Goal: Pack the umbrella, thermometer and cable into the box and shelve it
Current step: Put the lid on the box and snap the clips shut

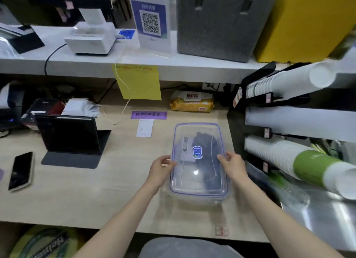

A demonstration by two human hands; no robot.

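A clear plastic box point(199, 195) with a purple-rimmed lid point(198, 125) stands on the wooden counter, right of centre. Through the lid I see a dark folded umbrella point(207, 142) on the right side, a thermometer point(185, 144) with a thin probe on the left, and a thin white cable point(213, 161) lying over the umbrella. My left hand point(161, 168) grips the lid's left edge. My right hand point(232, 164) grips its right edge. The lid rests on the box.
A tablet on a stand point(69, 135) and a phone point(21, 171) lie to the left. A wipes pack point(192, 101) and receipt point(144, 127) sit behind the box. Cup dispensers point(289, 153) crowd the right. A raised white shelf point(173, 69) carries a printer, QR sign and grey box.
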